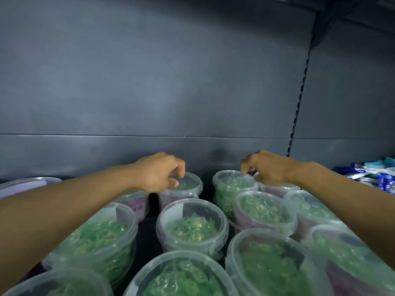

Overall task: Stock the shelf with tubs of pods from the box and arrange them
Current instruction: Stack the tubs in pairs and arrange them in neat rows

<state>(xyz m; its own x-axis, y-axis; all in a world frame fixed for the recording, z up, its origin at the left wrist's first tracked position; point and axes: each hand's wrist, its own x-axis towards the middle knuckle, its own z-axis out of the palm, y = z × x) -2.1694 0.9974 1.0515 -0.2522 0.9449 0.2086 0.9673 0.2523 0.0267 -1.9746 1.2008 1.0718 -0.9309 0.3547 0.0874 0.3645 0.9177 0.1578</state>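
Observation:
Several clear tubs of green pods with see-through lids stand in rows on the dark shelf (149,212). My left hand (159,173) reaches to the back row, its fingers and thumb curled onto the lid edge of the back middle tub (188,185). My right hand (268,167) is level with it, its curled fingers and thumb pinching the right rim of the back tub (229,182). That hand partly hides another back tub (277,188). Nearer tubs (192,225) (264,212) fill the front rows. No box is in view.
The grey back panel (171,92) of the shelf rises just behind the hands, with a slotted upright (299,99) at the right. Blue and white packets (376,174) lie in the neighbouring bay at far right. A narrow dark gap runs between the tub columns.

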